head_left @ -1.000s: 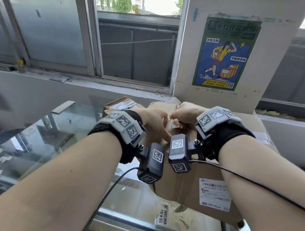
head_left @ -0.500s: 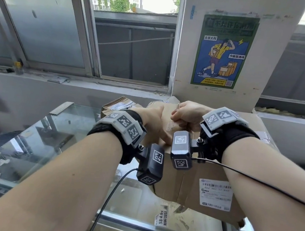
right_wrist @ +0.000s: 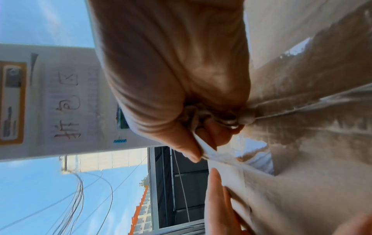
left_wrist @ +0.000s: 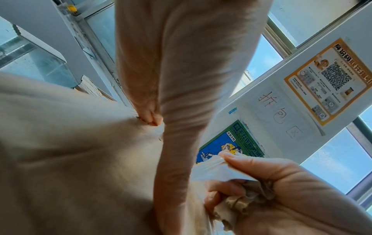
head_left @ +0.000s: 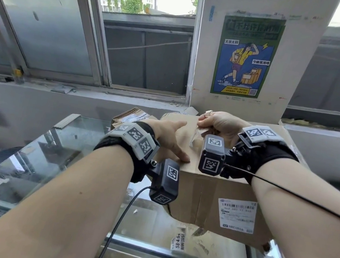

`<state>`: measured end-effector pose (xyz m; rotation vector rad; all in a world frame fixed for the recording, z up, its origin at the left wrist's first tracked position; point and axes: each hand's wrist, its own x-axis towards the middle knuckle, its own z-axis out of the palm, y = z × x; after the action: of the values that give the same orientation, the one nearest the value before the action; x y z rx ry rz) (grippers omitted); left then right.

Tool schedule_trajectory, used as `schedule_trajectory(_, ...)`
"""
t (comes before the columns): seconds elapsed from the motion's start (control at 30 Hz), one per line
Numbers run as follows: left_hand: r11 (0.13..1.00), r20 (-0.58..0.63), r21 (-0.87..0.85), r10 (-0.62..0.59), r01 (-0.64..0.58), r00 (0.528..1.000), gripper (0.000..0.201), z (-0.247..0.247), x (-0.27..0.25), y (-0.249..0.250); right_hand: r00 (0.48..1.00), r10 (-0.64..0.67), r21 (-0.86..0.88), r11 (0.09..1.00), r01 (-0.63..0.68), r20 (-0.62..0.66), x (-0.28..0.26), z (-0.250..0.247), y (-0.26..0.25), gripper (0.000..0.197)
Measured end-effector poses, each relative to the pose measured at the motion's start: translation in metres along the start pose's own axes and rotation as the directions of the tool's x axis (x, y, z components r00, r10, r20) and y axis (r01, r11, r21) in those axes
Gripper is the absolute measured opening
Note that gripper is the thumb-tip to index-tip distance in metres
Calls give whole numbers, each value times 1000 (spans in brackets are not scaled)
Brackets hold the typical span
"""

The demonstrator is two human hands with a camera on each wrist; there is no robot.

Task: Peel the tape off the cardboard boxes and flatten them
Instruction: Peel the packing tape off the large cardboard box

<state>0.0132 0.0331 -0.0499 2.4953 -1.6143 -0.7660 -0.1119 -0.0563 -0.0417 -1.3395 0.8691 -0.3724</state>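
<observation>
A brown cardboard box [head_left: 203, 192] with a white shipping label [head_left: 235, 214] stands on the glass counter. My left hand [head_left: 172, 138] lies flat on the box top near its left edge, fingers straight and pressing down. Just right of it, my right hand [head_left: 202, 124] pinches a strip of clear tape [head_left: 197, 134] lifted off the box top. The left wrist view shows the right hand [left_wrist: 271, 182] with the tape [left_wrist: 217, 168] between thumb and finger and a crumpled wad in the palm. In the right wrist view the tape [right_wrist: 209, 152] stretches from the pinch down to the box [right_wrist: 312, 79].
A smaller taped box [head_left: 131, 116] sits behind the left hand. The glass counter [head_left: 47, 165] runs left and toward me, with flat cardboard and a label [head_left: 178, 239] under it. Behind are a window ledge [head_left: 81, 92] and a pillar with a poster [head_left: 247, 56]. Cables hang from both wrists.
Both hands were pinching together at the box top. The left hand has let go and spread flat on the box, while the right hand has pulled a tape strip up and back.
</observation>
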Motion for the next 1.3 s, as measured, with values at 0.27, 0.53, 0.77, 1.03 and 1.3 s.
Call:
schedule_trajectory(0.27, 994, 49, 107, -8, 2, 999, 104, -6, -6, -1, 994, 82, -14, 996, -83, -68, -8, -11, -12, 13)
schedule_trajectory(0.53, 972, 64, 236, 0, -15, 998, 104, -7, -7, 13, 987, 89, -568, 809, -151, -136, -19, -17, -21, 38)
schedule_trajectory(0.77, 955, 78, 278, 79, -98, 994, 67, -10, -13, 33, 981, -22, -807, 573, -144, -191, -18, -15, -11, 39)
schedule_trajectory(1.03, 978, 0, 202, 47, -46, 999, 86, 3, -4, 39, 980, 106, -660, 726, -191, -168, -10, -17, -9, 20)
schedule_trajectory(1.3, 995, 24, 98, 10, -13, 1000, 107, 4, 2, 36, 978, 123, -514, 836, -194, -169, -1, -25, -5, 20)
